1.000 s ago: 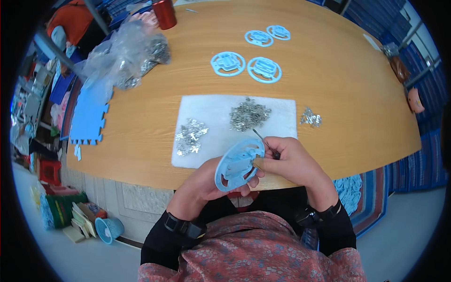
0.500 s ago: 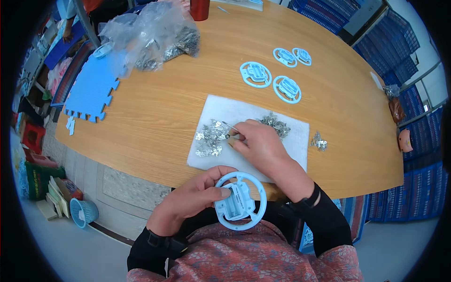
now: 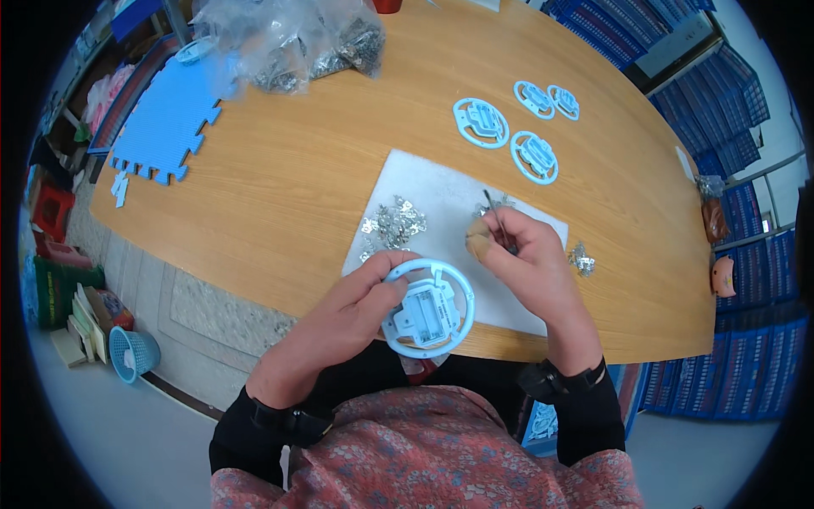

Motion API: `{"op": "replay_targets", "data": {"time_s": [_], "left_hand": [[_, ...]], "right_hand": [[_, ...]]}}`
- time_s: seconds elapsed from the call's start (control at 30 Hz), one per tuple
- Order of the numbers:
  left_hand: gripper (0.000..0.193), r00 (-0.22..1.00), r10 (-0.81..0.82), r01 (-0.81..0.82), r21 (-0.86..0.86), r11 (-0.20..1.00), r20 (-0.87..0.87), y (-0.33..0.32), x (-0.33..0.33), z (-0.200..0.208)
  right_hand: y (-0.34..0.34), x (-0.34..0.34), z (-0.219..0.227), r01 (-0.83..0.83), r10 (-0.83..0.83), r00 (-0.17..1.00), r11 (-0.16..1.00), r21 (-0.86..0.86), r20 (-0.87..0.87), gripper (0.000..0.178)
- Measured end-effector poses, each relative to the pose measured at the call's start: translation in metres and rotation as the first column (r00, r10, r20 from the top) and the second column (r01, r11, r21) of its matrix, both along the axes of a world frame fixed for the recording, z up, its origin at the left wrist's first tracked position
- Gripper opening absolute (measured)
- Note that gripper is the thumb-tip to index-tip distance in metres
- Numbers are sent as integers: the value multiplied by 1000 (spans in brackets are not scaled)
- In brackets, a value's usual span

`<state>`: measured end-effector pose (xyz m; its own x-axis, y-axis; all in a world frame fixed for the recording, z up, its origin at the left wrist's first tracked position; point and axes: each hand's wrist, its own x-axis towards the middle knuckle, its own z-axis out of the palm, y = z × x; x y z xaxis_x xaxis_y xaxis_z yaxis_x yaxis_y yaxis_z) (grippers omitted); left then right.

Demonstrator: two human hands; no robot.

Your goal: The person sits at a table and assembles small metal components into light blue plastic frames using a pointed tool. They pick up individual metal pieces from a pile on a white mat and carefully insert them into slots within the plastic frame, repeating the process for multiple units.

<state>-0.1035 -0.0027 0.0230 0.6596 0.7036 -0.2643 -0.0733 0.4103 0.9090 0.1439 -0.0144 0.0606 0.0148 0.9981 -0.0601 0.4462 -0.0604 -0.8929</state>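
My left hand [image 3: 360, 295] grips a light blue toy steering wheel [image 3: 447, 287] by its left side, thumb over the rim. The wheel's hollow, boxed centre faces up, just past the table's near edge. In my right hand [image 3: 543, 267] is a thin metal tool [image 3: 494, 209], pinched between fingers with tan coverings on the tips; its exact kind is unclear. That hand hovers over the right part of a white foam sheet [image 3: 441, 182]. Small silvery metal plates [image 3: 398, 222] lie heaped on the sheet's left, and another heap [image 3: 502, 204] is partly hidden behind my right hand.
Several more blue wheels [image 3: 482, 123] lie beyond the sheet. Right of it is a small pile of metal pieces [image 3: 582, 260]. Clear plastic bags of metal parts [image 3: 288, 51] and a blue foam mat [image 3: 165, 127] occupy the far left. Blue crates [image 3: 721, 365] stand at right.
My right hand has moved from the left heap to the right, and the tool now points upward. My left hand has raised the wheel slightly toward the sheet. The view has shifted.
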Motion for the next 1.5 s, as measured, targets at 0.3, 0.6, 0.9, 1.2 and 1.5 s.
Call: {"op": "replay_targets", "data": {"time_s": [0.3,0.6,0.9,1.2,1.5], "left_hand": [[29,942,73,113,515,850,-327,12,49,-17],[28,917,61,164,513,842,-395,22,58,-20],[27,923,80,172,591,788,-376,27,59,-29],[27,926,49,185,562,806,-374,29,57,-30],[27,925,32,180,511,841,-379,29,57,-29]], "right_hand": [[-47,7,-13,-51,51,999,993,107,0,12],[-47,8,-37,-83,39,981,969,231,190,14],[-47,-4,-42,-264,-22,835,860,436,549,21],[-66,-11,-11,-391,119,673,895,214,730,33],[-65,-2,-8,-373,216,676,925,75,704,43]]}}
